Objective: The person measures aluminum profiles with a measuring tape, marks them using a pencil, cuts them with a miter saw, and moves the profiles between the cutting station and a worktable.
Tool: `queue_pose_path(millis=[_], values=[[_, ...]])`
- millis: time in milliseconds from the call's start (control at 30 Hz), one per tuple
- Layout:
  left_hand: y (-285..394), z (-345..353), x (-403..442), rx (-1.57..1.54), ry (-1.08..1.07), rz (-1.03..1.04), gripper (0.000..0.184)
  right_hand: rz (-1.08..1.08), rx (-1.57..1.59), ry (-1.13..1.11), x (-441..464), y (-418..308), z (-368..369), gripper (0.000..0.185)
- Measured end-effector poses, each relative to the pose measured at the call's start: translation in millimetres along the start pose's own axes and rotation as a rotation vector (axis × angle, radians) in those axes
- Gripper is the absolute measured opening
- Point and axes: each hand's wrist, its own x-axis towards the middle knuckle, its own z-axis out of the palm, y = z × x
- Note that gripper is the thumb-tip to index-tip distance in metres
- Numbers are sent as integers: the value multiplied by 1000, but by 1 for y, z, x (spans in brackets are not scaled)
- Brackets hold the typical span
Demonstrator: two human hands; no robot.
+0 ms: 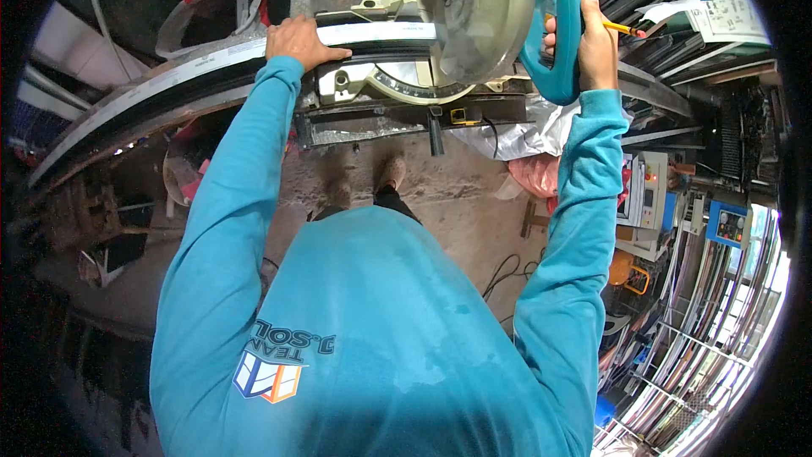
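Between ten and twelve o'clock in the view, a long dark profile with a white printed strip (pixel 381 31) ran in a curve up to the saw. The left hand (pixel 300 42) lay over it at eleven o'clock, its fingers close together across the white strip and the thumb stretched toward the saw. Just past twelve stood the miter saw with a rounded, pale-gold metal guard (pixel 489 21), the profile's end beside that guard. Between one and two o'clock, the right hand (pixel 594 42) had its fingers wrapped around a teal, D-shaped plastic handle (pixel 569 68); a thin yellow pencil (pixel 624 30) stuck out beside that hand. Farther out, handwritten white papers (pixel 740 13) hung at two o'clock, a blue-framed control box (pixel 727 224) sat at three, and long narrow bars (pixel 694 372) filled a rack at four.
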Motion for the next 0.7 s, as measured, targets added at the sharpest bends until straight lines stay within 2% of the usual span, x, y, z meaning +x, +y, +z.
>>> queue_pose_path(millis=[700], values=[[-1, 3, 3, 19, 10, 17, 91, -100, 77, 140, -58, 90, 27, 58]])
